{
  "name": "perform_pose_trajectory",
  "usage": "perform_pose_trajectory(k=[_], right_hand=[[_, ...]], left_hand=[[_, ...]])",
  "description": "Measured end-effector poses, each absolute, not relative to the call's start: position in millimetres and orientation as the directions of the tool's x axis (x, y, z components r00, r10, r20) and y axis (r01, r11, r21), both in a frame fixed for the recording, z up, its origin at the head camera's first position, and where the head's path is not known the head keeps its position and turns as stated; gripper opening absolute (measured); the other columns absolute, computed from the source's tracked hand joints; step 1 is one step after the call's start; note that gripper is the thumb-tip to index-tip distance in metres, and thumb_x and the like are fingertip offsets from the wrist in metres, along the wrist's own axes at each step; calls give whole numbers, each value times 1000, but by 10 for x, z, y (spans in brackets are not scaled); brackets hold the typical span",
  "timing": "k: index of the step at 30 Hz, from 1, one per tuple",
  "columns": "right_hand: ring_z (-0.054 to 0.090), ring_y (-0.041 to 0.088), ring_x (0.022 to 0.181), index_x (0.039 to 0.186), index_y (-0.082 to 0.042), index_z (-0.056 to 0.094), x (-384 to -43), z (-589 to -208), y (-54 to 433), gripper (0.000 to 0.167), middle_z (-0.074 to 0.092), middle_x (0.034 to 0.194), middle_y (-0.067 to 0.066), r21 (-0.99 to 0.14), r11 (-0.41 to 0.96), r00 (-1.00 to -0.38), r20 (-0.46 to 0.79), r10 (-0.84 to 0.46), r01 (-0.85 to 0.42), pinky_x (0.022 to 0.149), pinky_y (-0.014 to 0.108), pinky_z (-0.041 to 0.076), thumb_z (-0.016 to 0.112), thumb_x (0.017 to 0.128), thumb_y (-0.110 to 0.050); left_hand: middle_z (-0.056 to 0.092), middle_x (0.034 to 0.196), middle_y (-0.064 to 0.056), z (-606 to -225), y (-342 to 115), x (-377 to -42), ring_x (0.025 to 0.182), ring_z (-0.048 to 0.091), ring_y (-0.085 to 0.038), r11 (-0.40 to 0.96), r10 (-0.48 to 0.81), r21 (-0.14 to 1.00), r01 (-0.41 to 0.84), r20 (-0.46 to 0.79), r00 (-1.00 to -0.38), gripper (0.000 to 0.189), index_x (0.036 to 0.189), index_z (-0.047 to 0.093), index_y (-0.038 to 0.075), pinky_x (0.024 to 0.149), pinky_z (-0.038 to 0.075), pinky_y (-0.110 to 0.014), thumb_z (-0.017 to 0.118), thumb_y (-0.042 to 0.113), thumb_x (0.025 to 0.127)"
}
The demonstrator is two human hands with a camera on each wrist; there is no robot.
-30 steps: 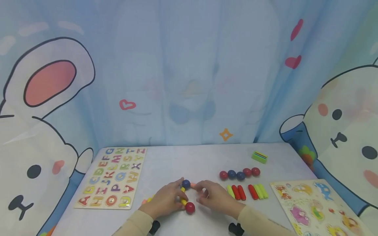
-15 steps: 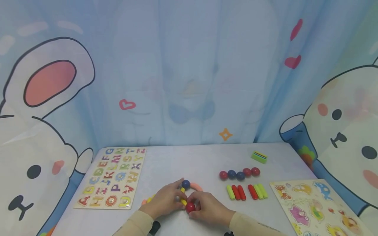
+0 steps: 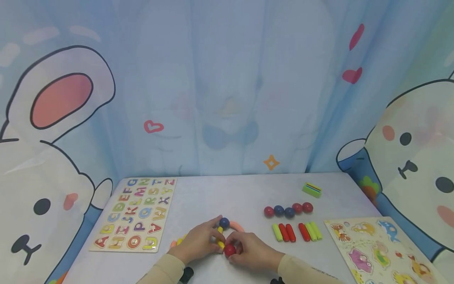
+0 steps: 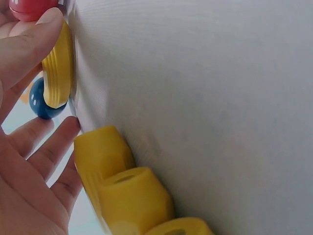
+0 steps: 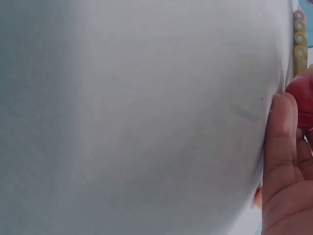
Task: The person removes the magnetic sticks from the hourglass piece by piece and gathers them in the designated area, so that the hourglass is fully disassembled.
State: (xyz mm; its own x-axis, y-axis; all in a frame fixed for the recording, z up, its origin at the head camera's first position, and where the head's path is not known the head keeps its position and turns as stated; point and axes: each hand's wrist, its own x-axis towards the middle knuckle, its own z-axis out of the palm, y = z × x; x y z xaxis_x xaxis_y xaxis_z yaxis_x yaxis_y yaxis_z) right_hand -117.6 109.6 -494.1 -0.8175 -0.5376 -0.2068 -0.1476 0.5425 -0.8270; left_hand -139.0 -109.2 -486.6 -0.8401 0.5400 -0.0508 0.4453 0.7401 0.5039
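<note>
My left hand point(image 3: 201, 241) pinches a yellow rod point(image 4: 59, 68) between thumb and fingers on the table. A dark blue ball point(image 3: 224, 223) sits at the rod's far end, and a red ball point(image 3: 229, 251) at its near end. My right hand point(image 3: 252, 251) grips the red ball between thumb and fingers; its right side is partly covered. From the blue ball a salmon curved piece point(image 3: 237, 226) arcs right toward my right hand. Several yellow pieces with holes point(image 4: 134, 198) lie beside my left hand, mostly hidden behind it in the head view.
Red and blue balls point(image 3: 289, 212) form a row to the right, with red and lime rods point(image 3: 291, 232) nearer me. A green block point(image 3: 312, 189) lies behind them. An alphabet board point(image 3: 163, 227) stands left, an animal puzzle board point(image 3: 358, 240) right.
My right hand has left the salmon curved piece, come nearer to me and taken hold of the red ball. The left hand stays in place on the yellow rod.
</note>
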Motion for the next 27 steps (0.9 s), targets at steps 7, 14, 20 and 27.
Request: perform_pose_trajectory(k=[7,14,20,27], right_hand=[[59,16,82,116,-21,64,-1194,-4907,1192,30,63,97,-5,-857,501,-776,-231,-587,-124,72,24,54,74,89,-12],[58,22,87,116,-17,66,-1261,-4783,1451,29,62,107,-2,-871,479,-800,-212,-561,-105,69,27,55,74,89,-12],[59,22,92,116,-16,66,-1349,-4669,1804,33,63,109,0,-834,543,-888,-174,-427,-98,75,30,58,80,85,-14],[58,24,105,122,-17,66,-1481,-4574,2396,38,62,123,3,-783,616,-961,-103,-257,-81,86,38,56,80,86,-17]], left_hand=[[40,156,2,-4875,-1090,-1390,137,45,-25,754,528,504,421,-84,-845,22,91,77,39,109,39,-46,88,29,74],[39,156,2,-4853,-1098,-1378,135,46,-24,757,522,508,411,-93,-848,21,91,77,39,109,39,-46,87,32,75],[38,157,2,-4855,-1105,-1373,134,47,-23,749,535,505,429,-78,-842,20,91,77,38,109,40,-43,87,34,75],[38,157,1,-4842,-1109,-1363,134,48,-22,747,540,499,440,-69,-839,19,92,77,37,108,41,-42,87,33,76]])
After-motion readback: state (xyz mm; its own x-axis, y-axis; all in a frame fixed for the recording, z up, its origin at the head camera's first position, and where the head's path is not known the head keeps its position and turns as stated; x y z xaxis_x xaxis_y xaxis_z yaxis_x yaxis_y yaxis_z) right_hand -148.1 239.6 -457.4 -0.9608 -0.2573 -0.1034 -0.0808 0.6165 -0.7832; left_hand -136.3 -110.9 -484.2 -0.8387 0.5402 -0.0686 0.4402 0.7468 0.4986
